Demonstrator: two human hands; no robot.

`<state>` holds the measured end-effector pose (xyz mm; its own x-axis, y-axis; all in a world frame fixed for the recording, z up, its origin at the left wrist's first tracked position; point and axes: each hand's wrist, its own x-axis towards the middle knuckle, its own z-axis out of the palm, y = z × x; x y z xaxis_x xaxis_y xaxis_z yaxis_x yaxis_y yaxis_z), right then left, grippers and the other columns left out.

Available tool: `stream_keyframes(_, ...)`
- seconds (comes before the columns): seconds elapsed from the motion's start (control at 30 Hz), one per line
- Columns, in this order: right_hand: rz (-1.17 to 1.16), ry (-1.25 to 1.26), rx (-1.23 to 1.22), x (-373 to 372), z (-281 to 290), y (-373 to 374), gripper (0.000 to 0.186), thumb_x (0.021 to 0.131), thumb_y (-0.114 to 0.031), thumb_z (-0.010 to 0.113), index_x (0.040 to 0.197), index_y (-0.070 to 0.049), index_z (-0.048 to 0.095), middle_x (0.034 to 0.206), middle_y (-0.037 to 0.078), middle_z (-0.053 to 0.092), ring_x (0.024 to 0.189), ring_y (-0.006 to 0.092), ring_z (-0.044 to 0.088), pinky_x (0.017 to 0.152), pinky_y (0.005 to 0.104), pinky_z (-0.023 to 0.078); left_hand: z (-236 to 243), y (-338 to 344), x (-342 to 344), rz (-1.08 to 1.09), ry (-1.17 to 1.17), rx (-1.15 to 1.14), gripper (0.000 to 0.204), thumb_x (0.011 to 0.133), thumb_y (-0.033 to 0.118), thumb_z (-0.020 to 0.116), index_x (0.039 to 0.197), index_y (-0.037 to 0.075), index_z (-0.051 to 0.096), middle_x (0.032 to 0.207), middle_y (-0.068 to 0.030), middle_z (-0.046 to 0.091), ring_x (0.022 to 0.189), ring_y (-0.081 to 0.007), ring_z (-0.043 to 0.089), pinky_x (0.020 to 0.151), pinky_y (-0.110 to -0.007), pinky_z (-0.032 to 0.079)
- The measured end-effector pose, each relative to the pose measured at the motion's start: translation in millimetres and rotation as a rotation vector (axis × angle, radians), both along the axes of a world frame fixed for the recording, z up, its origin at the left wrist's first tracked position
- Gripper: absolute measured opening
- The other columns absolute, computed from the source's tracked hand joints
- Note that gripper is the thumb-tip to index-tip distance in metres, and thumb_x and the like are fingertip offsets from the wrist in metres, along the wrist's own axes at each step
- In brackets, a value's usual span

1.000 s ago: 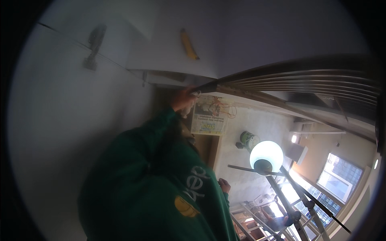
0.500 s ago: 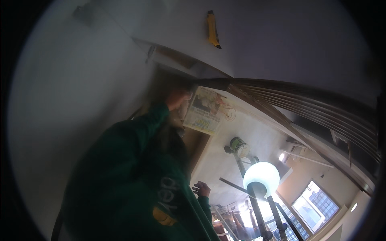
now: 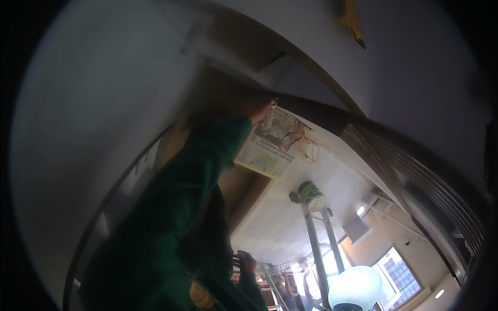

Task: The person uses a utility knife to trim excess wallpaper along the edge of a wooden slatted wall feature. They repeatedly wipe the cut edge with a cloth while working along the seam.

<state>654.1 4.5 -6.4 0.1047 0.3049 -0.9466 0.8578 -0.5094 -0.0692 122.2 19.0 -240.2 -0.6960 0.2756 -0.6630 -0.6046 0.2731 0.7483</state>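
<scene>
My left hand (image 3: 262,110), at the end of a long green sleeve, reaches to the upper edge of a printed newspaper sheet (image 3: 267,160). Its fingers are closed, and shadow and blur hide what they hold. Thin reddish wires (image 3: 306,145) lie in loops over the sheet, right of that hand. Lower down, my right hand (image 3: 246,263), also green-sleeved, is raised near my body with its fingers apart and nothing visible in them. A yellow utility knife (image 3: 353,23) lies on a pale surface at the upper right.
A green paint tin (image 3: 311,196) stands atop a stepladder (image 3: 319,243). A glowing globe lamp (image 3: 354,287) is at the lower right. Dark grooved panelling (image 3: 430,181) runs along the right, and a brown-edged board (image 3: 246,192) lies below the newspaper. People (image 3: 298,287) appear near a window.
My view has turned, shifting the knife up and right and the lamp down. My left arm stretches farther up and right along the newspaper. The right hand appears lower and more left.
</scene>
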Motion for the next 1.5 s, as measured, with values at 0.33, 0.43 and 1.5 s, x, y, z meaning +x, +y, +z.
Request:
stream_keyframes(0.33,0.002,-0.054,-0.029,17,-9,0,0.03,0.097,-0.014,0.065,0.119,0.006,0.064,0.098,0.021,0.074,0.079,0.0288,0.075,0.065,0.0362,0.062,66,58,-4,-0.06,1.267,-0.14,0.011,0.078,0.014,0.069,0.085,0.007,0.073,0.087,-0.0089,0.07,0.083,-0.0295,0.066,0.072,-0.042,0.054)
stream_keyframes(0.43,0.011,-0.073,-0.016,22,-12,5,0.031,0.097,-0.015,0.065,0.121,0.005,0.063,0.098,0.02,0.074,0.08,0.0293,0.075,0.065,0.0361,0.062,120,65,5,0.242,0.961,0.182,0.012,0.081,0.01,0.068,0.09,0.004,0.072,0.088,-0.0101,0.068,0.081,-0.0284,0.065,0.07,-0.042,0.054)
stream_keyframes(1.5,0.046,-0.073,0.024,13,-7,32,0.03,0.098,-0.016,0.064,0.121,0.004,0.064,0.099,0.02,0.074,0.083,0.0275,0.076,0.063,0.0343,0.061,52,6,1,-0.261,0.123,0.358,0.055,0.071,0.016,0.076,0.118,-0.006,0.059,0.097,-0.0165,0.073,0.086,-0.0213,0.07,0.078,-0.035,0.055)
